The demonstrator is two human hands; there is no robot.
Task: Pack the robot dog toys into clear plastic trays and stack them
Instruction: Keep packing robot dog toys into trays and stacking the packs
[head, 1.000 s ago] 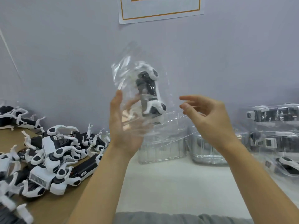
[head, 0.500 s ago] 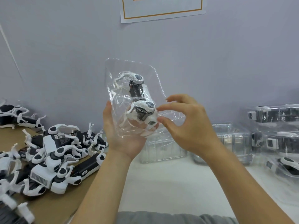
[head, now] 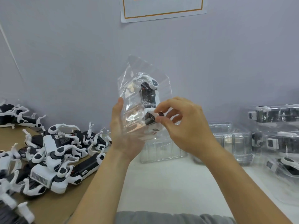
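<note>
Clear plastic fills my grip: my left hand (head: pixel 125 131) cradles the clear plastic tray (head: pixel 137 101) from behind with fingers nearly straight, holding it upright in the air before the grey wall (head: pixel 64 54). Inside stands one robot dog toy (head: pixel 149 94), and my right hand (head: pixel 182 125) pinches its lower end between thumb and forefinger. Loose dog toys (head: pixel 53 152) are heaped on the worktop (head: pixel 169 183) to my left, empty trays (head: pixel 161 149) sit behind my hands, and packed trays (head: pixel 275 130) are stacked at right.
</note>
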